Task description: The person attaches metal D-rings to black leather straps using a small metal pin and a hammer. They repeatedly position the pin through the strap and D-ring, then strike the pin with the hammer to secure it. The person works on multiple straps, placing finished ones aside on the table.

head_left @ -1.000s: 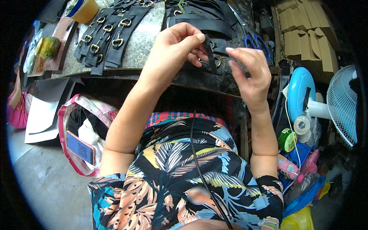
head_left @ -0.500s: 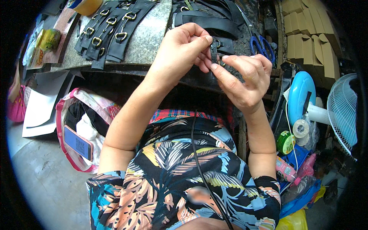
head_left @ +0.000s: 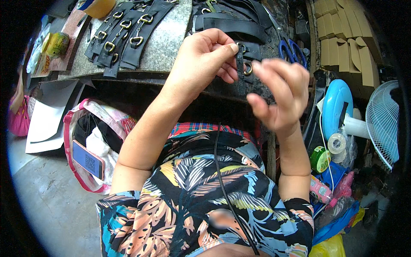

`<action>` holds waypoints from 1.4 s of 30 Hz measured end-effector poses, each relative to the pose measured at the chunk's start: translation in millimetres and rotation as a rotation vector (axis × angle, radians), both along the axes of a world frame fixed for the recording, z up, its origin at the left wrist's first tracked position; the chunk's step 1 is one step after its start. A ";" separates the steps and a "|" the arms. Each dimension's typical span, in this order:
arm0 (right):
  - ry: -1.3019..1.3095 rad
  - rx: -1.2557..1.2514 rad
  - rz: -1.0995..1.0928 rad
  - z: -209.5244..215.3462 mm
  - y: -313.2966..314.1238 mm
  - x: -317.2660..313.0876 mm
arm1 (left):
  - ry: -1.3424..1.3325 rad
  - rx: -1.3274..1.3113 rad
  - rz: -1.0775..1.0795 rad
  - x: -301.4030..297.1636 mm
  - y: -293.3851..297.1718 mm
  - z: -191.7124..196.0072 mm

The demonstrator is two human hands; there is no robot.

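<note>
My left hand point(head_left: 204, 59) pinches the top of a narrow black strap point(head_left: 241, 76) between thumb and forefinger. The strap hangs down over the bench's near edge. Just right of it, my right hand point(head_left: 280, 92) is held up with thumb and fingers apart, holding nothing; its fingertips are blurred. Behind the strap, a short black leather piece point(head_left: 252, 52) shows, with brass-coloured rings point(head_left: 248, 68) beside the strap. Farther back lie wide black leather bands point(head_left: 233, 25). Blue-handled scissors point(head_left: 293, 52) rest beyond my right hand.
Black straps with metal D-rings point(head_left: 124, 36) lie on the stone-topped bench point(head_left: 165, 38) at left. Folded brown boxes point(head_left: 346, 47) are stacked at far right, above a blue-and-white fan point(head_left: 336, 109). A pink-edged bag point(head_left: 70, 158) holding a phone point(head_left: 87, 159) stands at lower left.
My right hand has let go of the strap's lower part and moved right and down, its fingers spreading. The strap now hangs from my left hand, which has barely moved.
</note>
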State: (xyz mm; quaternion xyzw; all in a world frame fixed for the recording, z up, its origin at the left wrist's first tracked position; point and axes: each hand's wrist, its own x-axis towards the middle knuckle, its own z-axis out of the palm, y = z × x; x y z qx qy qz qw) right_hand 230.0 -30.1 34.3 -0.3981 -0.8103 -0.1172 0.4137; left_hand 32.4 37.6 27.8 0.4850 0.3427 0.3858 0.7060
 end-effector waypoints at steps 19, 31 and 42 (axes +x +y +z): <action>-0.142 -0.073 -0.067 -15.1 -14.3 2.2 | 0.086 0.017 0.034 -0.5 -3.5 -5.1; -0.161 0.050 -0.022 -24.1 -25.0 2.4 | 0.102 -0.080 -0.030 6.1 -18.6 -0.1; 0.542 -0.268 -0.042 -18.5 -30.8 19.4 | 0.814 1.132 0.262 17.0 -14.8 -5.1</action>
